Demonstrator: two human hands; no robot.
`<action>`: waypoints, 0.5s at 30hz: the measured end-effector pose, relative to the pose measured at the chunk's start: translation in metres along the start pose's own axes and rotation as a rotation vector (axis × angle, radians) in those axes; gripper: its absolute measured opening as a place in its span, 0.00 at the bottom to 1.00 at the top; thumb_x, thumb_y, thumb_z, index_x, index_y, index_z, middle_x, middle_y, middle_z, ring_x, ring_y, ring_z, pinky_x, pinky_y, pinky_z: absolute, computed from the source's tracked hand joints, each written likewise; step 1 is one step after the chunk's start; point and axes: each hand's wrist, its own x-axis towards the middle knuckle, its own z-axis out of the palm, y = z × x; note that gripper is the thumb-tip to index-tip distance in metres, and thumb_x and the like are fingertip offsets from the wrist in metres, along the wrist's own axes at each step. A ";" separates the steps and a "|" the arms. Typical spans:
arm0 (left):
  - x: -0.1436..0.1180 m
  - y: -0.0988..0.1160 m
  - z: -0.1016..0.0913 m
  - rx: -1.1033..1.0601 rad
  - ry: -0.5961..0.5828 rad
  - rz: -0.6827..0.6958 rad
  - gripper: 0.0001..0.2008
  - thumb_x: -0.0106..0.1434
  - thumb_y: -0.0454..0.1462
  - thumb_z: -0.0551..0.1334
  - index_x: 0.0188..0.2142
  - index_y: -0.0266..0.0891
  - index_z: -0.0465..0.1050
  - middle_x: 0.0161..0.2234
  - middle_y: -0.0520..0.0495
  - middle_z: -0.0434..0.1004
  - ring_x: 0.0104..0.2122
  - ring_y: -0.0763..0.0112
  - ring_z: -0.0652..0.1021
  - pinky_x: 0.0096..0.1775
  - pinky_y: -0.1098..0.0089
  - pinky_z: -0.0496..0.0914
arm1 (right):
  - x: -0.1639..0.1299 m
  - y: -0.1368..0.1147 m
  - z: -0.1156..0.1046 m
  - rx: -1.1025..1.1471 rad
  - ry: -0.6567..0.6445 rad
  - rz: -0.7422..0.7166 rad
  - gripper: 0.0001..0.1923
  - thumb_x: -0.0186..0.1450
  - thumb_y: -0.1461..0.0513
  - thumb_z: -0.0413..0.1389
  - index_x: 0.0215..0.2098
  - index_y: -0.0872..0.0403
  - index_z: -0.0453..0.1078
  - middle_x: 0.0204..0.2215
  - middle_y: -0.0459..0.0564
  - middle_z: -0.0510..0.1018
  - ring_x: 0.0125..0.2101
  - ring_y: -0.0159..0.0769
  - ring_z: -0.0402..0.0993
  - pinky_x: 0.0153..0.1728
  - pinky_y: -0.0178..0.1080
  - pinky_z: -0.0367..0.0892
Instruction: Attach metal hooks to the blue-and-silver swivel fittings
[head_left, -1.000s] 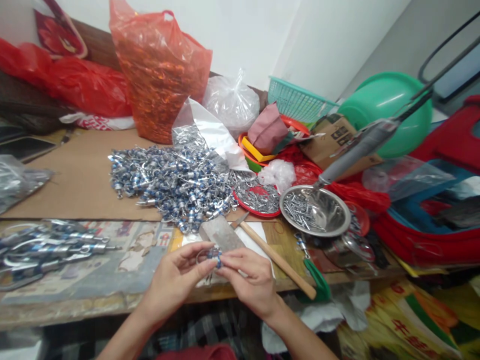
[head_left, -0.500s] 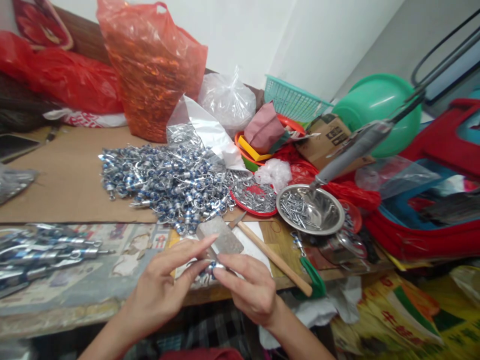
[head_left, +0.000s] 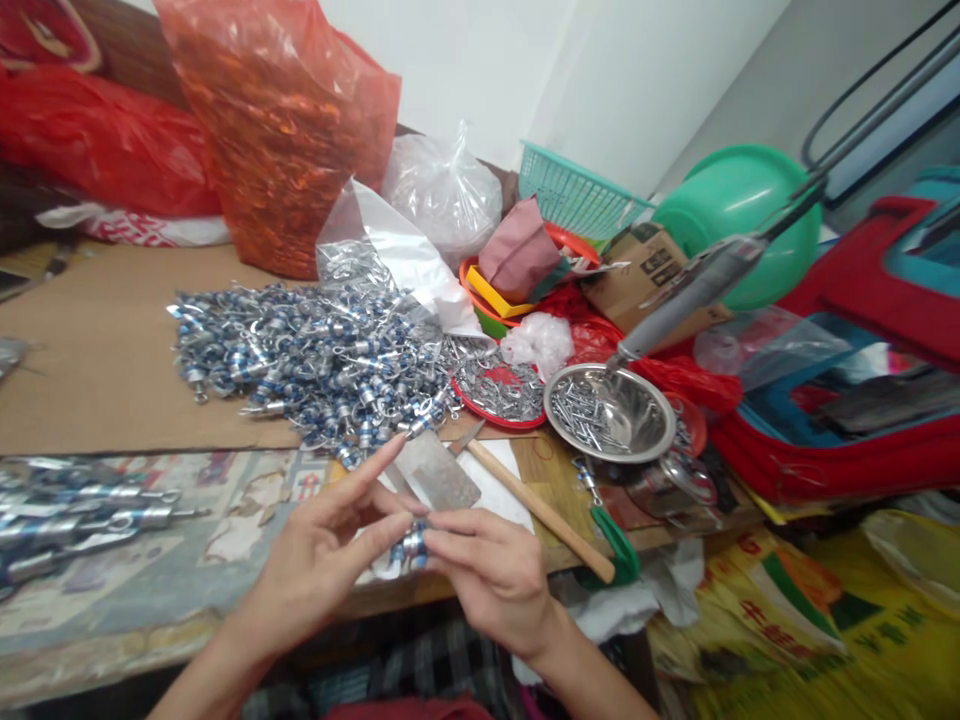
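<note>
My left hand (head_left: 319, 565) and my right hand (head_left: 491, 575) meet at the table's front edge, both pinching one small silver and blue metal part (head_left: 411, 543) between their fingertips. My left index finger sticks out straight above it. Just behind the hands lies a grey metal block (head_left: 436, 469) with a wooden-handled tool (head_left: 538, 510) beside it. Further back sits a big heap of the same blue and silver parts (head_left: 315, 360) on brown cardboard.
A red dish of small metal pieces (head_left: 501, 392) and a steel bowl of pins (head_left: 607, 412) stand to the right. Finished parts (head_left: 75, 510) lie at the left. Orange and red bags (head_left: 277, 130), a teal basket (head_left: 577, 200) and a green basin (head_left: 739, 215) crowd the back.
The view has shifted right and down a little. My hands stayed together on the small part, turning it, and my left index finger has lifted and straightened.
</note>
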 end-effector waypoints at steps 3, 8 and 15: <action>0.003 -0.004 0.007 -0.119 0.066 -0.138 0.29 0.53 0.37 0.63 0.55 0.42 0.60 0.21 0.55 0.72 0.24 0.76 0.71 0.31 0.76 0.66 | -0.002 0.000 0.007 0.019 0.014 0.110 0.09 0.56 0.68 0.56 0.35 0.56 0.75 0.29 0.53 0.78 0.29 0.33 0.74 0.30 0.31 0.71; -0.003 -0.012 0.015 -0.308 0.106 -0.299 0.35 0.51 0.39 0.64 0.57 0.43 0.52 0.24 0.55 0.71 0.27 0.75 0.73 0.32 0.74 0.67 | -0.011 0.001 0.018 -0.002 0.019 0.280 0.08 0.56 0.67 0.55 0.33 0.56 0.75 0.26 0.52 0.77 0.27 0.32 0.73 0.27 0.31 0.69; 0.003 -0.019 0.022 -0.413 0.059 -0.267 0.42 0.49 0.36 0.65 0.59 0.45 0.44 0.27 0.53 0.73 0.29 0.73 0.75 0.32 0.73 0.69 | -0.005 -0.004 0.007 -0.163 -0.036 0.350 0.08 0.58 0.66 0.55 0.36 0.55 0.73 0.30 0.51 0.76 0.30 0.34 0.72 0.31 0.33 0.70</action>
